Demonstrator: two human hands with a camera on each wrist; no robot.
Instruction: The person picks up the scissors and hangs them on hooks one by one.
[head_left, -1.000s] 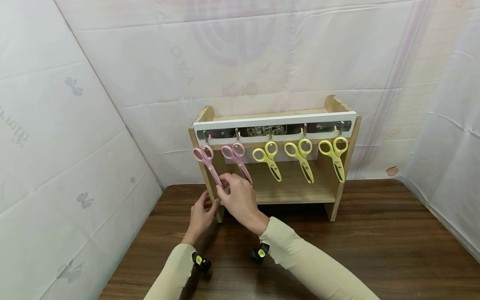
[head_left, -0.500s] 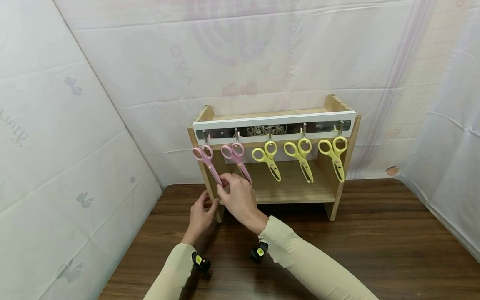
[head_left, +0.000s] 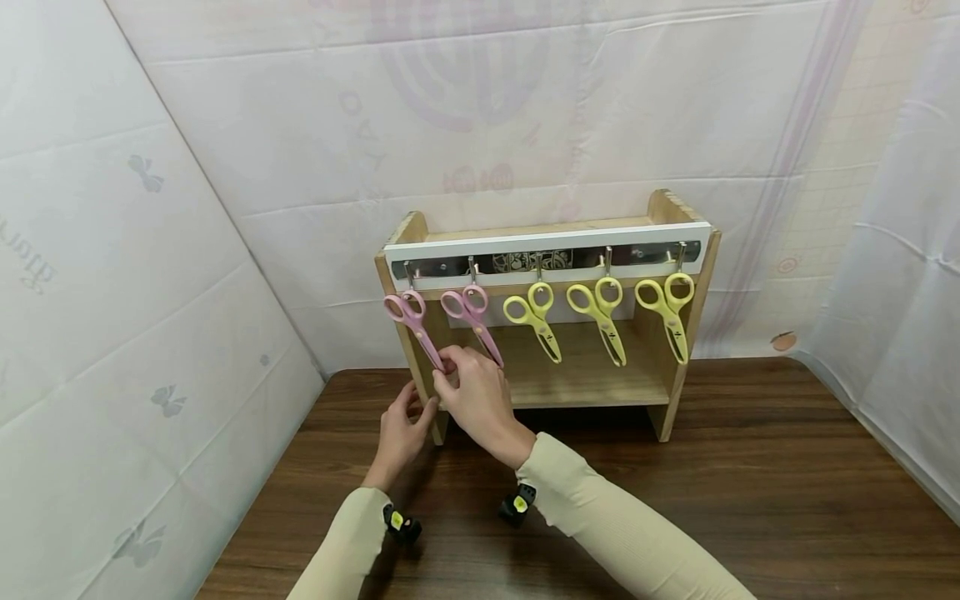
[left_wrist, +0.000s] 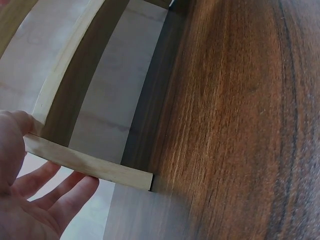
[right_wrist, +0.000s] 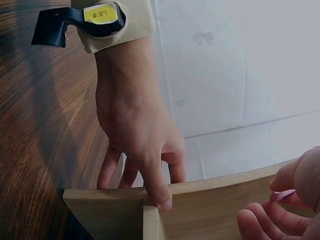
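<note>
In the head view my right hand (head_left: 480, 396) pinches the blade tip of the leftmost pink scissors (head_left: 418, 327), which hang by a finger loop from a hook. The right wrist view shows a bit of these pink scissors (right_wrist: 282, 195) between its thumb and fingers. My left hand (head_left: 401, 433) grips the left side panel of a small wooden shelf (head_left: 585, 385). Its thumb lies at the panel's front edge and the other fingers lie along the outer face, as the left wrist view of the left hand (left_wrist: 45, 200) shows. Another pair of pink scissors (head_left: 474, 314) hangs beside the first.
Yellow scissors hang from the other hooks: one pair (head_left: 536, 318) in the middle, one (head_left: 602, 313) right of it, one (head_left: 667, 310) at the far right. The hooks sit on a white rail (head_left: 450, 248) across the shelf's front. A dark wooden table (head_left: 750, 483) lies below.
</note>
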